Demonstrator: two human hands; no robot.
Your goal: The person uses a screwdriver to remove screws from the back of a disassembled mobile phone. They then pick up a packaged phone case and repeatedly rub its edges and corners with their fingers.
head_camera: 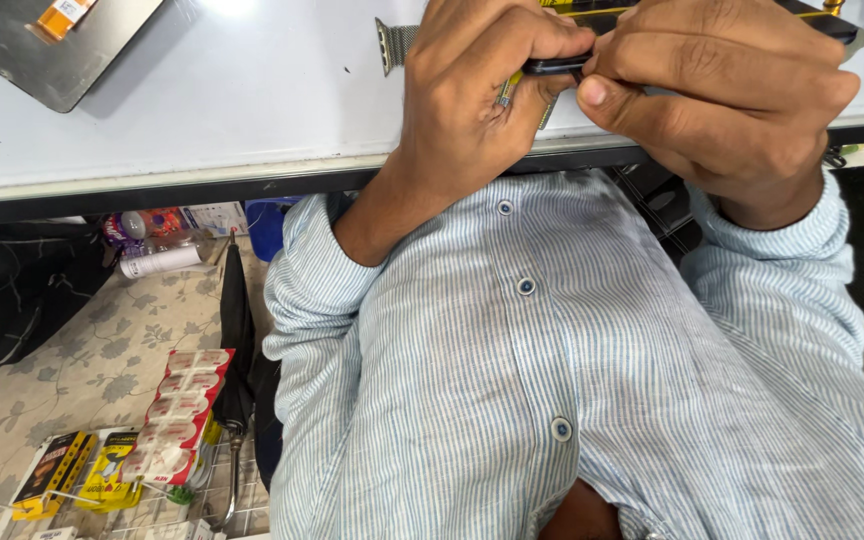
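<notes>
Both hands, left hand [472,95] and right hand [722,95], are clamped tight on a small dark gadget [555,66] over the white bench [202,110], so squeezing too hard could probably crack it.

The person wears a light blue shirt [572,400] with fine white vertical stripes and a row of small round blue-grey buttons [526,286] down the front. Its long sleeves are pushed up, the left sleeve [302,270] bunched at the forearm, the right sleeve [802,240] cuffed near the wrist.
</notes>
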